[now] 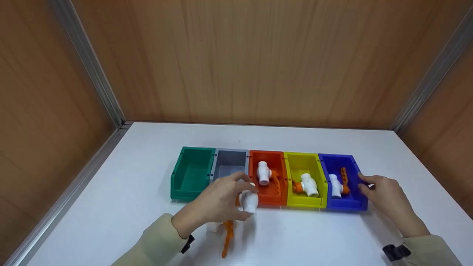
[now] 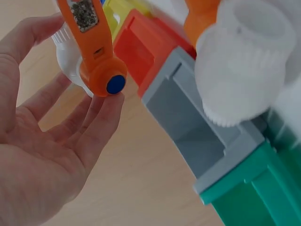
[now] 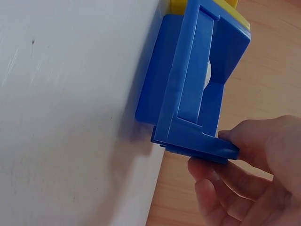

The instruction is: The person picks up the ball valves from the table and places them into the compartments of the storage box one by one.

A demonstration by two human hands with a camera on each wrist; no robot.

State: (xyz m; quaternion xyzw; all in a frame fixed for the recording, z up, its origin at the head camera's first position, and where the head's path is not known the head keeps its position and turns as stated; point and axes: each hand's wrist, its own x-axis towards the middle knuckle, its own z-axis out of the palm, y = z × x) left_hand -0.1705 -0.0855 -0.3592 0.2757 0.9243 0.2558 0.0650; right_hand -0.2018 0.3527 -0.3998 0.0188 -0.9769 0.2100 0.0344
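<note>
In the head view my left hand (image 1: 225, 197) holds a white ball valve (image 1: 249, 201) above the table, in front of the grey bin (image 1: 231, 162). The left wrist view shows the valve's orange handle (image 2: 89, 42), with a blue round cap, near the thumb and fingertips. A second white valve (image 2: 244, 66) lies below this hand, its orange handle (image 1: 228, 240) pointing towards the front. At the right end of the bin row, my right hand (image 1: 386, 192) pinches the side rim of the blue bin (image 3: 188, 70) between thumb and fingers. A valve (image 1: 336, 186) lies inside that bin.
The red bin (image 1: 271, 200) and the yellow bin (image 1: 305, 202) each contain a white valve with orange parts. At the left end of the row stands a green bin (image 1: 194, 166). Wooden panels (image 1: 236, 62) enclose the white table (image 1: 122, 199) at back and sides.
</note>
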